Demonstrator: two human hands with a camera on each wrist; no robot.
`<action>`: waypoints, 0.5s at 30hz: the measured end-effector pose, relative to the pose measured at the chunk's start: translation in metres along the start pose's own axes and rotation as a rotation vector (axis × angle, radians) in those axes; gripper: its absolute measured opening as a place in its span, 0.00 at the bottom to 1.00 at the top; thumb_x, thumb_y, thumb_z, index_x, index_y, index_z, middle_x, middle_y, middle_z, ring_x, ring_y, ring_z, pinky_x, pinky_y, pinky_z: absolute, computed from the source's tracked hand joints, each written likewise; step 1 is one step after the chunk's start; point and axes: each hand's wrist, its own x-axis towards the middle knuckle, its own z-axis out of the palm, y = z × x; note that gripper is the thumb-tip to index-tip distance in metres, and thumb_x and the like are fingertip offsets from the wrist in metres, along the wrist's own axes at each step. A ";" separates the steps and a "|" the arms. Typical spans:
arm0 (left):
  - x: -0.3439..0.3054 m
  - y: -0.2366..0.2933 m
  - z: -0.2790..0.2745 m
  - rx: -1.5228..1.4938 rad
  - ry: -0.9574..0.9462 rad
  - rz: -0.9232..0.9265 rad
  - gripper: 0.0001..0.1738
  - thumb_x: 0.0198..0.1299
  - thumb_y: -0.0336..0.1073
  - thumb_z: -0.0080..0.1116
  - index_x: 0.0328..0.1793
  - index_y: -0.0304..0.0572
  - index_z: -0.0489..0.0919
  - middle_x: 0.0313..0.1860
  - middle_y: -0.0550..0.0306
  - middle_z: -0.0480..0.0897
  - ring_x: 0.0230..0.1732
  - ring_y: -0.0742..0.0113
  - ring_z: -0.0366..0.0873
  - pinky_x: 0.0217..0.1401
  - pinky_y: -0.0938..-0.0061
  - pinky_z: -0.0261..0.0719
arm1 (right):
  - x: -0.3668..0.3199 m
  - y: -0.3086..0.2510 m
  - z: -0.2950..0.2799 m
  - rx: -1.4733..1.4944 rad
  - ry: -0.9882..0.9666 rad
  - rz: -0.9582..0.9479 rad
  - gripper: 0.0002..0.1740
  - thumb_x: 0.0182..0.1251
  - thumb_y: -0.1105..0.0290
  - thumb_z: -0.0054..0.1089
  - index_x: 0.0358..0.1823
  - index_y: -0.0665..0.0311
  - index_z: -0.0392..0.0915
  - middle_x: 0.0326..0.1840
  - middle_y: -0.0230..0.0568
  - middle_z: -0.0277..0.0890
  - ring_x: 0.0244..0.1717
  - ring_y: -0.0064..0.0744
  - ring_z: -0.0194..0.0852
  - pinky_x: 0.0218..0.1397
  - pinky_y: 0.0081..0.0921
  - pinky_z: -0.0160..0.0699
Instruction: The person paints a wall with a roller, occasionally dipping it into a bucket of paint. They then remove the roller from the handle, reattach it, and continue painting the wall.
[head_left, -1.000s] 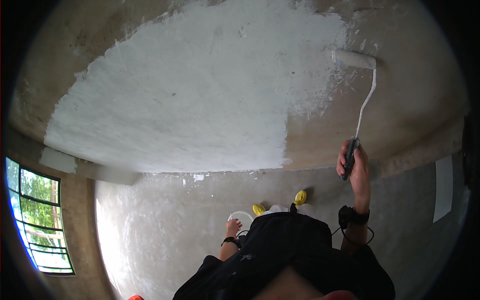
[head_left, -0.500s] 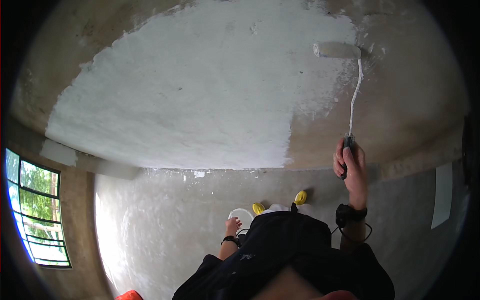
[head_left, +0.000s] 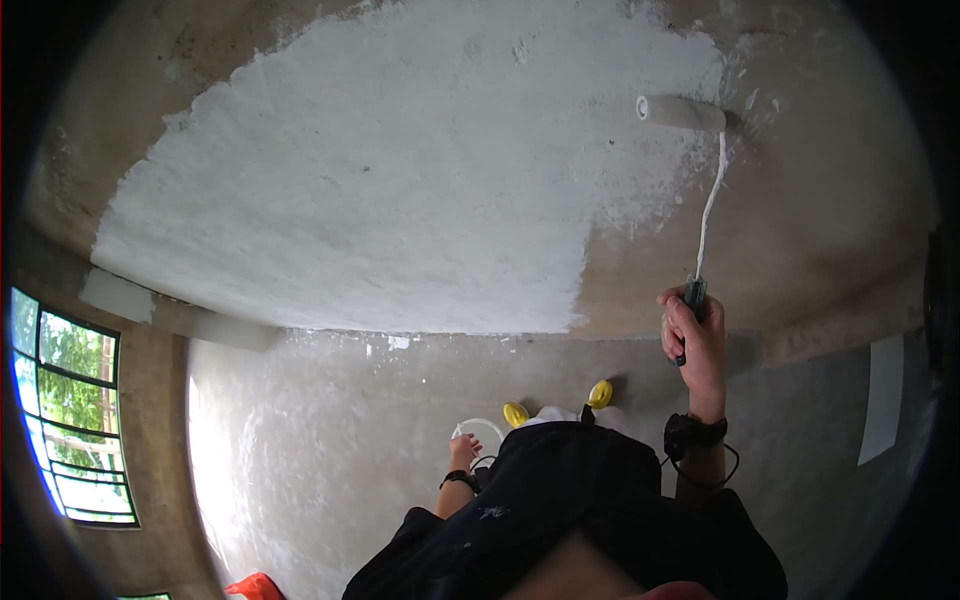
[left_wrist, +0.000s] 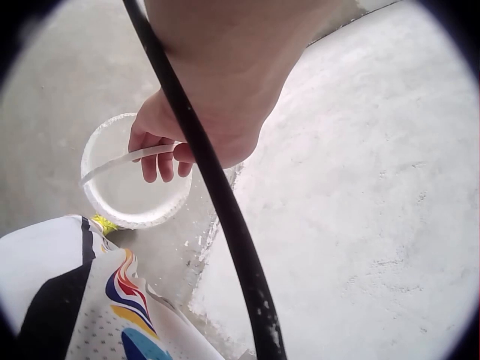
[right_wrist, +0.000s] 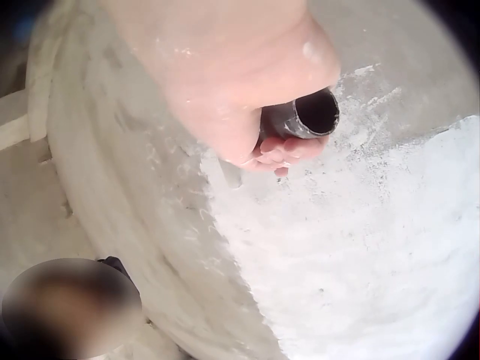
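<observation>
My right hand (head_left: 698, 335) grips the dark handle (head_left: 694, 294) of a paint roller, whose white-coated rod runs up to the roller sleeve (head_left: 682, 113). The sleeve lies on the wall at the right edge of the white paint (head_left: 400, 180). In the right wrist view my hand (right_wrist: 247, 97) is wrapped round the handle, its hollow end (right_wrist: 317, 114) facing the camera. My left hand (left_wrist: 169, 139) has its fingers curled round the white bar handle of a round white bucket (left_wrist: 136, 219), which hangs below the hand.
Bare brown-grey wall (head_left: 820, 190) lies right of the paint. A barred window (head_left: 75, 400) is at the left, and a red object (head_left: 256, 587) at the lower left. Yellow shoes (head_left: 599, 394) stand on the grey floor (head_left: 350, 450). A dark cable (left_wrist: 217, 187) crosses the left wrist view.
The roller first moved left over the painted edge, then slightly down, with the right hand following. The head view has shifted a little. My left hand keeps its hold on the bucket handle.
</observation>
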 end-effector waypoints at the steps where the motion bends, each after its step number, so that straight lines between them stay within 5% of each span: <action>1: 0.001 -0.001 -0.001 -0.014 -0.010 0.014 0.19 0.62 0.31 0.40 0.53 0.32 0.78 0.36 0.43 0.81 0.25 0.55 0.81 0.22 0.67 0.77 | -0.001 0.000 0.000 0.000 0.000 0.001 0.09 0.69 0.69 0.56 0.36 0.68 0.74 0.14 0.25 0.61 0.11 0.13 0.53 0.14 0.16 0.51; 10: 0.009 -0.001 -0.002 0.018 -0.021 -0.012 0.19 0.62 0.31 0.41 0.54 0.32 0.78 0.36 0.42 0.80 0.26 0.53 0.80 0.22 0.66 0.76 | -0.003 0.000 -0.001 0.038 0.006 0.036 0.09 0.72 0.67 0.54 0.37 0.66 0.71 0.16 0.26 0.60 0.11 0.13 0.52 0.15 0.16 0.52; 15: 0.009 0.008 0.001 0.012 -0.088 -0.016 0.19 0.63 0.32 0.42 0.55 0.33 0.76 0.37 0.42 0.79 0.27 0.53 0.80 0.23 0.65 0.76 | -0.007 -0.026 0.007 -0.240 0.124 -0.285 0.11 0.75 0.66 0.49 0.44 0.67 0.72 0.22 0.29 0.65 0.18 0.15 0.58 0.21 0.17 0.58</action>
